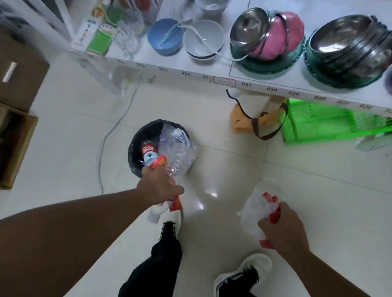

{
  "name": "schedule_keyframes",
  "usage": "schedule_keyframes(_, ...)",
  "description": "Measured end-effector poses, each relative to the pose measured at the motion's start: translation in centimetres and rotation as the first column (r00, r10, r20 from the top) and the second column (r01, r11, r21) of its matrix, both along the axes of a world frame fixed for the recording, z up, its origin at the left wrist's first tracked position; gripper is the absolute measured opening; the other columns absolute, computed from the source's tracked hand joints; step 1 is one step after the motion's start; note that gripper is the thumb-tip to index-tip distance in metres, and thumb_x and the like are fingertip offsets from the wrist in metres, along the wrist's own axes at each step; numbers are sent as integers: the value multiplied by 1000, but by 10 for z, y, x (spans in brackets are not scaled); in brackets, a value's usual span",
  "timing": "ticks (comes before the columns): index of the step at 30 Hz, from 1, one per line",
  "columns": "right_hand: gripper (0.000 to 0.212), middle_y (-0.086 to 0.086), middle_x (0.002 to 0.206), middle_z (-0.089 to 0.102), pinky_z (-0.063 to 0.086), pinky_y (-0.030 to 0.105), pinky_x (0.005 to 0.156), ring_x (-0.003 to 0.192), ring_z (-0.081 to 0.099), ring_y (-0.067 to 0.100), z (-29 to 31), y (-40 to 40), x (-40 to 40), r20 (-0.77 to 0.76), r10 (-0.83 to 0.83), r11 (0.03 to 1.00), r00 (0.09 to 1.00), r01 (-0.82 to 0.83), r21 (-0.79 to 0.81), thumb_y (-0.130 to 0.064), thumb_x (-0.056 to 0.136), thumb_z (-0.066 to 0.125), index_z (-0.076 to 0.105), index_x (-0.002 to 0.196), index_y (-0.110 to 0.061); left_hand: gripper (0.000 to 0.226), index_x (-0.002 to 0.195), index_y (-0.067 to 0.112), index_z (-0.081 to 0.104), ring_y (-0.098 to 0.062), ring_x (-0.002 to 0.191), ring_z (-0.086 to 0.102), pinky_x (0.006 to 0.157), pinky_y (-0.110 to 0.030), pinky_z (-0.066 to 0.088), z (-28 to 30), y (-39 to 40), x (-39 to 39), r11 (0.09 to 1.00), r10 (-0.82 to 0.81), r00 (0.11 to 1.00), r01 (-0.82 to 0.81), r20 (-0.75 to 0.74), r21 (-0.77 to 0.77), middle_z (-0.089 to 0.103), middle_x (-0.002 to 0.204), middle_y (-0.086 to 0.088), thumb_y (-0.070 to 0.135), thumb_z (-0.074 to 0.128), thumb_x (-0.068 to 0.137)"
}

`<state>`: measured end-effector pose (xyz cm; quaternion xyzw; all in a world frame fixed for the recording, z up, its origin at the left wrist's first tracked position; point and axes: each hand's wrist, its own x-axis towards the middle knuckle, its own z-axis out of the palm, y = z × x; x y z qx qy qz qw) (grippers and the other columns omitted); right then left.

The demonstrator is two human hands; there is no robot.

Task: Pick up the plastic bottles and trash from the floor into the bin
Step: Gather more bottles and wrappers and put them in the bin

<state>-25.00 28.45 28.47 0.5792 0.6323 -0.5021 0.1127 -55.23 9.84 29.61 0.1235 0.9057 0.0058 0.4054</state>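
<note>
Bin (136,143) already holds bottles. My left hand (159,185) grips a clear bottle (177,161) over its rim; my right hand (282,225) clamps crushed bottles (258,204), awaiting deposit.

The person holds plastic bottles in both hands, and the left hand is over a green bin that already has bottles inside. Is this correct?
One detail is wrong: the bin is black, not green, as the head view shows. The green thing is a basket under the shelf. The rest holds: the left hand grips bottles over the bin, which already has bottles inside, and the right hand grips a crushed bottle.
</note>
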Motion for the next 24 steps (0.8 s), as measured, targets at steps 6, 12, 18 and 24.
schedule_keyframes(6, 22, 5, 84, 69, 52, 29, 49, 67, 70, 17, -15, -43, -40, 167, 84, 995, 982, -93, 46, -14, 83, 78, 58, 91, -21, 63, 122, 16, 63, -26, 110, 57, 88, -30, 38, -33, -35, -68, 999, 42, 994, -39, 103, -23, 63, 124, -16, 56, 74, 75)
schedule_keyframes(12, 26, 14, 93, 67, 64, 44, 46, 48, 75, 31, -11, -82, -112, 201, -54, 995, 978, 70, -75, -8, 84, 78, 55, 93, -18, 67, 99, 31, 60, -24, 109, 57, 78, -30, 35, -31, -69, -136, 998, -22, 995, 16, 94, 61, 62, 99, 5, 77, 65, 51)
schedule_keyframes(18, 33, 7, 101, 64, 64, 38, 46, 62, 77, 28, -14, -103, -252, 69, 45, 999, 997, -44, -8, -9, 83, 78, 58, 102, -25, 79, 107, 21, 62, -16, 97, 58, 70, -24, 31, -49, -115, -215, 997, -7, 996, 13, 90, -74, 62, 110, -4, 80, 53, 55)
schedule_keyframes(24, 34, 2, 101, 67, 68, 41, 58, 71, 78, 24, -85, -113, -348, 63, 361, 924, 930, -366, 112, -15, 93, 74, 60, 122, -25, 78, 134, 17, 51, -33, 125, 48, 99, -38, 44, -102, -89, -226, 988, 77, 981, -99, 179, 118, 56, 123, -9, 51, 84, 72)
